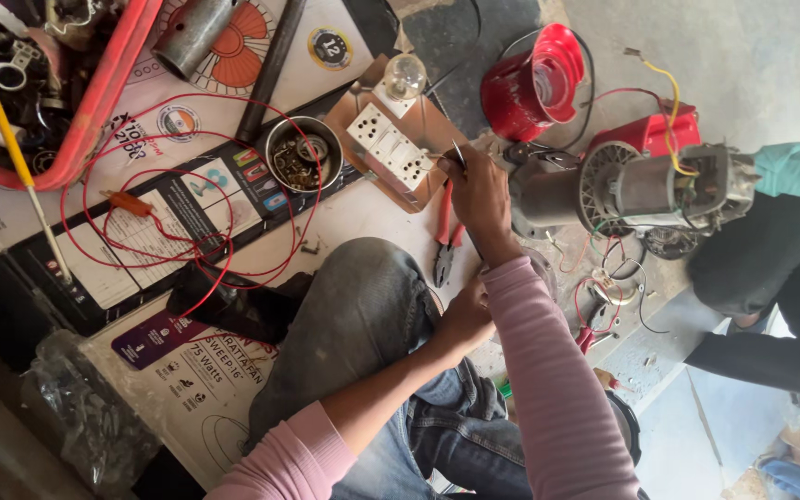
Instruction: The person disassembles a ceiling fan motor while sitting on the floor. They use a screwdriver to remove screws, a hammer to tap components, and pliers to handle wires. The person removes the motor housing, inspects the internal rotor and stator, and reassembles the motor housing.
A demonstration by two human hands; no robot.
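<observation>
Both hands sit close together over the bent knee. Right hand reaches forward, fingers pinched shut on a thin metal tool whose tip points up at the white switch board. That board lies just ahead and a bit left of this hand, its long side slanting from upper left to lower right. Left hand rests lower, curled by the right wrist; what it grips cannot be told. Red-handled pliers lie between the hands, and a grey motor sits off right.
</observation>
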